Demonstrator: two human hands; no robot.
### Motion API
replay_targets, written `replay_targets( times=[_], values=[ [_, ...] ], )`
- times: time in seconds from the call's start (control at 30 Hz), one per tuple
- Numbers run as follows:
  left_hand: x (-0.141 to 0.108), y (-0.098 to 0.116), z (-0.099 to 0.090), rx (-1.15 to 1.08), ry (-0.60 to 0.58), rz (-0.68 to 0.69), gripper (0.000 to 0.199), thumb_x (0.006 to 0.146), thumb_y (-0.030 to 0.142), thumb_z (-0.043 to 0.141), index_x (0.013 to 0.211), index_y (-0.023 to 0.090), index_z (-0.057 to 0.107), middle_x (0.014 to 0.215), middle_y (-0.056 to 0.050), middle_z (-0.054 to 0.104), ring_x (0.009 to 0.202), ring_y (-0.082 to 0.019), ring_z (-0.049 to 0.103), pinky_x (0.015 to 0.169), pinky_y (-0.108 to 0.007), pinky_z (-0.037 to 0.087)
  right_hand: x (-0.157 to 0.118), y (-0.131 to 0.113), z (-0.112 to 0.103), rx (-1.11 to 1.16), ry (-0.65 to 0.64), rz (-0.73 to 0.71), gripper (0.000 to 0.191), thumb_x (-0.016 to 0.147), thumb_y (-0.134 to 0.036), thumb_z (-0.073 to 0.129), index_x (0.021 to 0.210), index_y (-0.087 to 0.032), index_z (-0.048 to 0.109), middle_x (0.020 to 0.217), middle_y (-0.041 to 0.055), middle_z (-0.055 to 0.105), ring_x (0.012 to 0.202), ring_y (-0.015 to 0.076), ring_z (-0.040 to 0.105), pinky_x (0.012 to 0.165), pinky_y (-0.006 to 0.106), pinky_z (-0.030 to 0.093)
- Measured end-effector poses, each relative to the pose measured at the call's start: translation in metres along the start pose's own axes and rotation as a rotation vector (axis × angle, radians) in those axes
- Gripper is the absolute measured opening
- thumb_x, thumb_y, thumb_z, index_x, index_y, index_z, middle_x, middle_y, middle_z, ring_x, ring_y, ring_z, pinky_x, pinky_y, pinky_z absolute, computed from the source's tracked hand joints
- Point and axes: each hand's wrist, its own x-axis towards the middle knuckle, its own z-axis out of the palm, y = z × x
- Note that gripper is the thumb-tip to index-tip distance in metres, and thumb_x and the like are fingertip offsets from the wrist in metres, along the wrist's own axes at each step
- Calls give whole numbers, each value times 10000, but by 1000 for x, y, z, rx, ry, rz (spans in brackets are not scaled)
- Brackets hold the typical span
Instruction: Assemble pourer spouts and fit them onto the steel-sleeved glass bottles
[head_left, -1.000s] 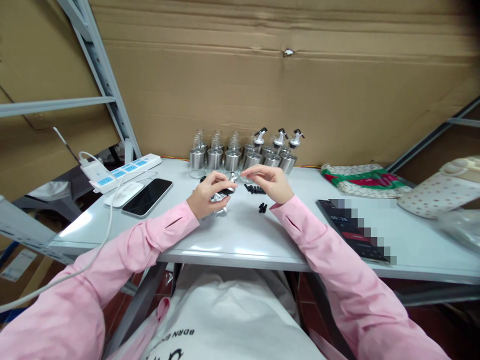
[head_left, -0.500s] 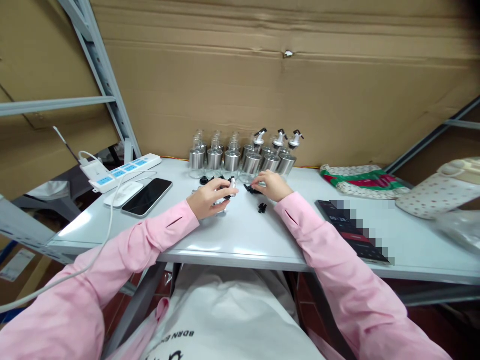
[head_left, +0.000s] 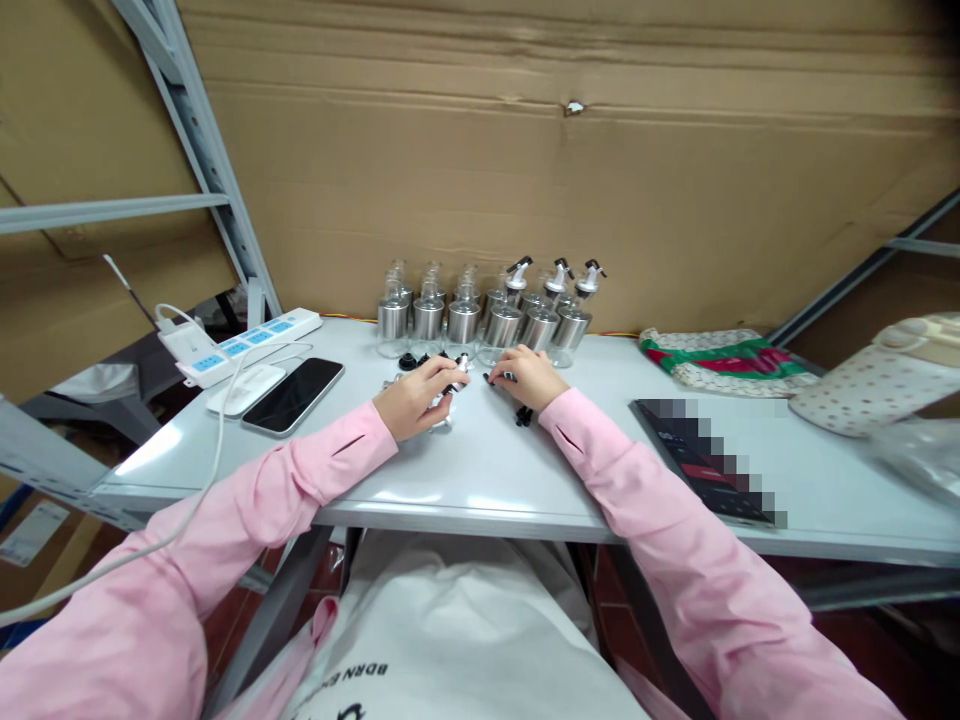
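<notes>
My left hand (head_left: 417, 400) is closed round a white-and-silver pourer spout (head_left: 460, 366), its tip pointing up between thumb and fingers. To the right of it, my right hand (head_left: 534, 378) pinches a small black piece (head_left: 487, 378) just above the table. Small black parts (head_left: 523, 415) lie under and beside my right wrist. Black round stoppers (head_left: 407, 361) sit behind my left hand, and pale spout parts (head_left: 442, 426) lie partly hidden below it. At the back stand several glass bottles with steel sleeves (head_left: 464, 322); three carry white pourers with black levers (head_left: 556, 280).
On the left are a phone (head_left: 294, 397), a white charger (head_left: 246, 388) and a power strip (head_left: 251, 345) with a cable crossing my left sleeve. To the right lie a partly blurred dark device (head_left: 697, 460), a patterned pouch (head_left: 724, 362) and a dotted bottle (head_left: 874, 385). Cardboard (head_left: 480, 160) stands behind.
My right hand has moved left, towards my left hand, with a small black piece at its fingertips. The spout in my left hand has tilted slightly.
</notes>
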Motion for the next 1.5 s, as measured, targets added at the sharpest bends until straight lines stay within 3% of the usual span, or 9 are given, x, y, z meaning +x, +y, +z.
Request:
replay_targets(
  times=[0.13, 0.3, 0.4, 0.5, 0.97, 1.23, 1.5],
  values=[
    [-1, -1, 2, 3, 12, -45, 301, 721, 0, 370, 967, 157, 440, 971, -84, 457, 872, -150, 506, 790, -275, 449, 0, -2, -6, 348, 59, -94, 157, 790, -218, 521, 784, -165, 668, 836, 82, 625, 816, 182, 521, 706, 304, 381],
    [-2, -2, 3, -24, 12, -114, 215, 702, 37, 394, 875, 164, 406, 893, -63, 434, 770, -147, 460, 721, -274, 437, -3, -11, -16, 1033, -255, -133, 279, 738, -402, 608, 800, -131, 592, 662, 21, 623, 631, 115, 564, 657, 276, 448],
    [-2, -1, 3, -42, -18, -90, 132, 786, 196, 489, 883, 168, 404, 880, -56, 434, 770, -151, 462, 719, -281, 435, -7, -19, -21, 1217, -412, -153, 292, 698, -397, 667, 792, -131, 595, 644, 13, 644, 620, 104, 593, 680, 274, 471],
    [-2, -1, 3, -38, -57, -48, 187, 825, 323, 510, 877, 169, 417, 891, -60, 446, 782, -149, 478, 705, -271, 436, -10, -25, -24, 1329, -461, -183, 264, 703, -371, 677, 793, -135, 598, 631, 6, 659, 609, 99, 614, 680, 267, 484],
    [2, 2, 0, -26, -15, 23, 120, 878, 242, 431, 777, 178, 418, 804, -41, 478, 719, -122, 482, 654, -232, 429, -12, -32, -22, 1542, -406, -145, 256, 690, -354, 700, 779, -147, 578, 586, -20, 636, 574, 97, 617, 640, 265, 498],
    [-1, -1, 4, -66, -43, -26, 83, 856, 254, 427, 845, 186, 381, 776, -24, 496, 713, -130, 498, 674, -269, 442, -12, -33, -19, 1499, -392, -144, 266, 686, -361, 701, 790, -142, 592, 578, -21, 624, 569, 98, 605, 639, 268, 490],
    [0, 1, 3, -6, -38, 33, 57, 829, 171, 411, 774, 184, 409, 735, -33, 528, 671, -131, 487, 633, -255, 419, -13, -38, -21, 1485, -380, -100, 233, 667, -321, 717, 766, -139, 612, 600, -5, 644, 579, 103, 608, 645, 265, 478]
  ],
)
